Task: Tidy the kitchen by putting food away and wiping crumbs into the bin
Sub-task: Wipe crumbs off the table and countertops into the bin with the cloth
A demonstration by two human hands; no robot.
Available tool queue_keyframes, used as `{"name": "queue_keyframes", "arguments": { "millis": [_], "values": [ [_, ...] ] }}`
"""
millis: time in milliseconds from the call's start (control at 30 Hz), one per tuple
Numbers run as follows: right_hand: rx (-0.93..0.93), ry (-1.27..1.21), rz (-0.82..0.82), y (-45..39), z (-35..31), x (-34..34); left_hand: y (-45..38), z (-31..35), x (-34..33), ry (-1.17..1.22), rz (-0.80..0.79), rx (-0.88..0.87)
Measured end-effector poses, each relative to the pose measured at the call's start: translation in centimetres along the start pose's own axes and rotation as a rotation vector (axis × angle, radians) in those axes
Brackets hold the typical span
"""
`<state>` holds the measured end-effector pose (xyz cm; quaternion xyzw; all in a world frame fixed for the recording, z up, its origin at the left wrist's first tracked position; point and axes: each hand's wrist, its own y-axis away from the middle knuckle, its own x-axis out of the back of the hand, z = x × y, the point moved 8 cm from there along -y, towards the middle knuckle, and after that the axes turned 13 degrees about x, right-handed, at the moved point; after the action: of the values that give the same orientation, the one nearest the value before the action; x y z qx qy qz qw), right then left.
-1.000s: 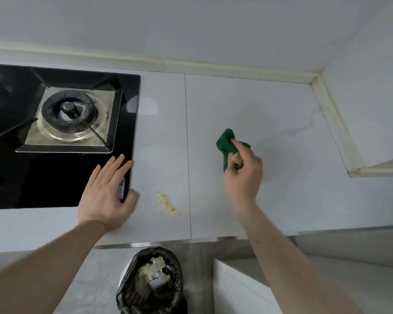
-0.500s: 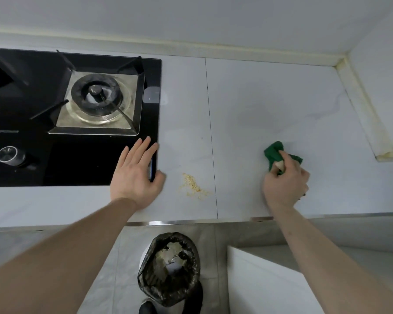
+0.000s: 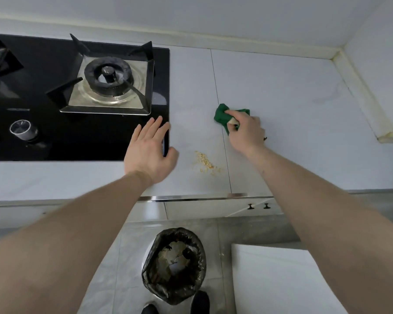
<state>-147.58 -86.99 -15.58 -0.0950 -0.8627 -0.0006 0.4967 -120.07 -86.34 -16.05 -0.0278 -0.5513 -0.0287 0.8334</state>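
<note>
Meanwhile right hand point(image 3: 245, 132) grips green cloth point(image 3: 221, 115) beyond crumbs point(image 3: 205, 162).

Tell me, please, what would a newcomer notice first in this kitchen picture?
First, the green cloth gripped by the right hand on the pale counter. Then the yellow crumbs between both hands, near the front edge. Below stands the black-lined bin.
</note>
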Motion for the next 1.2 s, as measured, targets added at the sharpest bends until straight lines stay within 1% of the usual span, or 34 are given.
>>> {"name": "queue_keyframes", "arguments": {
  "millis": [167, 333, 400, 467, 533, 600, 700, 767, 833, 900, 933, 1000, 1067, 1133, 1200],
  "values": [
    [0.141, -0.06, -0.093, 2.2, -4.0, -1.2, 0.0, 0.0, -0.1, 0.027, 0.006, -0.019],
    [0.211, -0.135, -0.043, 5.7, -6.3, -2.7, 0.3, -0.1, 0.2, 0.061, 0.008, -0.034],
    [0.217, -0.139, -0.036, 6.4, -6.3, -2.7, 0.8, 0.0, 0.6, 0.132, -0.009, -0.044],
    [0.223, -0.144, -0.007, 6.7, -6.3, -2.7, 1.9, -0.1, 1.2, 0.271, -0.03, -0.019],
    [0.237, -0.143, 0.041, 7.0, -6.2, -2.7, 4.3, 0.0, 1.5, 0.419, -0.05, 0.007],
    [0.259, -0.141, 0.09, 7.4, -6.2, -2.7, 8.6, -0.2, 1.7, 0.504, -0.029, -0.036],
    [0.271, -0.15, 0.126, 7.6, -6.2, -2.6, 16.4, -2.1, 1.0, 0.52, 0.079, -0.13],
    [0.285, -0.138, 0.136, 7.7, -6.2, -2.6, 20.2, -4.8, -1.5, 0.472, 0.104, -0.124],
    [0.309, -0.123, 0.148, 7.7, -6.2, -2.9, 22.3, -7.9, -5.6, 0.423, 0.043, -0.06],
    [0.316, -0.11, 0.146, 7.6, -6.1, -3.3, 23.7, -11.3, -11.2, 0.354, -0.096, 0.074],
    [0.315, -0.105, 0.149, 7.5, -6.1, -3.2, 24.3, -13.3, -14.3, 0.323, -0.198, 0.196],
    [0.317, -0.095, 0.152, 7.5, -6.0, -3.3, 26.2, -17.9, -20.8, 0.245, -0.44, 0.499],
    [0.333, -0.081, 0.153, 7.3, -5.7, -3.7, 28.7, -21.9, -26.1, 0.158, -0.644, 0.744],
    [0.348, -0.078, 0.174, 7.2, -5.9, -3.6, 30.6, -24.5, -29.0, 0.096, -0.75, 0.912],
    [0.357, -0.063, 0.191, 7.0, -5.9, -3.5, 31.9, -25.7, -31.9, 0.077, -0.787, 1.031]
  ]
}}
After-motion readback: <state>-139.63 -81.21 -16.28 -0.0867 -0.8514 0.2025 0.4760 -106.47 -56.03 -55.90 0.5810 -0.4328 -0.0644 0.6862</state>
